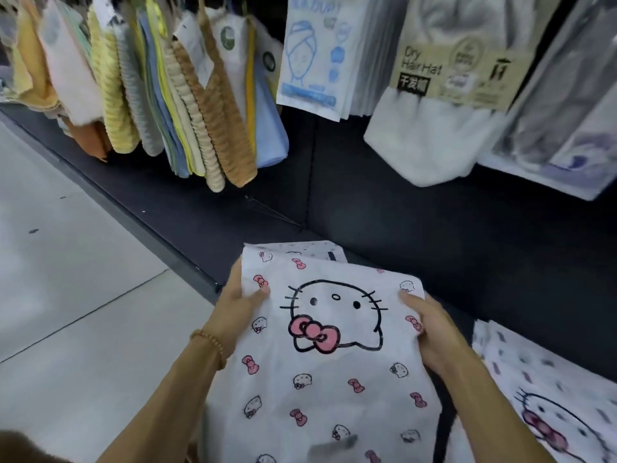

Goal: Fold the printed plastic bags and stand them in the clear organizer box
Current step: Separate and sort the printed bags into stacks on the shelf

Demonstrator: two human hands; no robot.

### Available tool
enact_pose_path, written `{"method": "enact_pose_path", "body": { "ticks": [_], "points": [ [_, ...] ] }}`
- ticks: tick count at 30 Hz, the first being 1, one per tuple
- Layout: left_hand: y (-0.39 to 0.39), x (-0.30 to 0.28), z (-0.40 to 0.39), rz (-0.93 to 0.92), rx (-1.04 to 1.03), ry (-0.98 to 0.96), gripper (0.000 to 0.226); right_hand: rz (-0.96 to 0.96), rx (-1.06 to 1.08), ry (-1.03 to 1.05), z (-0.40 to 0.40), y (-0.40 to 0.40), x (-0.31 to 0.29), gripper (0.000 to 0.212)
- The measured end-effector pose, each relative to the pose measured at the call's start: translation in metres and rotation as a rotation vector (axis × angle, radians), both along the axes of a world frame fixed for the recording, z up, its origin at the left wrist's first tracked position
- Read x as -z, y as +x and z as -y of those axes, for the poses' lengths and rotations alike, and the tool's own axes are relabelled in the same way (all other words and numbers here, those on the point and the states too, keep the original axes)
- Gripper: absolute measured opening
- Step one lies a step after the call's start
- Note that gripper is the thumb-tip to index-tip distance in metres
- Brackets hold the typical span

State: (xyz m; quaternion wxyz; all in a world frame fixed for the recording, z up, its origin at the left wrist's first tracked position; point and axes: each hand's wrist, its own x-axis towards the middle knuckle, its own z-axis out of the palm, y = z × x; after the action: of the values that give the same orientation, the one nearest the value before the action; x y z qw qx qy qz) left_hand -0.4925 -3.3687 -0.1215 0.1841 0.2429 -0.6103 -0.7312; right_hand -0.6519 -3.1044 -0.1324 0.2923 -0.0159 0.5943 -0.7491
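A white plastic bag (330, 369) printed with a cat face, a pink bow and small bows is stretched out in front of me, its top edge folded over. My left hand (238, 305) pinches its left edge, thumb on top. My right hand (434, 332) grips the right edge near the top corner. More bags of the same print (547, 396) lie in a pile at the lower right, on the black shelf. The clear organizer box is not in view.
The black shelf (384, 222) runs from the upper left to the right. Above it hang coloured towels (187, 105) and packaged hair hats (444, 85). Grey tiled floor (66, 279) lies to the left.
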Motion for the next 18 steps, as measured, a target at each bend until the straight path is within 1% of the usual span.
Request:
{"method": "enact_pose_path", "body": {
  "ticks": [3,5,7,10,11,13,15,18],
  "points": [
    [-0.027,0.007,-0.039,0.036,0.081,0.070,0.062,-0.044,0.102,0.081,-0.066,0.001,-0.011,0.025],
    [-0.046,0.013,-0.071,0.064,0.145,0.099,0.061,-0.059,0.128,0.147,-0.112,0.002,-0.013,0.026],
    [-0.065,0.021,-0.105,0.093,0.212,0.129,0.058,-0.041,0.185,0.228,-0.156,0.002,-0.012,0.031],
    [-0.091,0.036,-0.164,0.167,0.303,0.126,0.050,-0.018,0.368,0.335,-0.215,0.003,-0.002,0.047],
    [-0.098,0.042,-0.184,0.188,0.342,0.128,0.047,-0.006,0.419,0.352,-0.233,0.005,0.002,0.047],
    [-0.114,0.051,-0.222,0.206,0.422,0.137,0.046,-0.001,0.496,0.379,-0.266,0.007,0.006,0.040],
    [-0.135,0.053,-0.255,0.167,0.483,0.140,0.054,-0.018,0.557,0.409,-0.300,0.002,0.009,0.040],
    [-0.175,0.053,-0.292,0.039,0.538,0.177,0.064,-0.138,0.653,0.392,-0.341,-0.012,0.009,0.028]
  ]
}}
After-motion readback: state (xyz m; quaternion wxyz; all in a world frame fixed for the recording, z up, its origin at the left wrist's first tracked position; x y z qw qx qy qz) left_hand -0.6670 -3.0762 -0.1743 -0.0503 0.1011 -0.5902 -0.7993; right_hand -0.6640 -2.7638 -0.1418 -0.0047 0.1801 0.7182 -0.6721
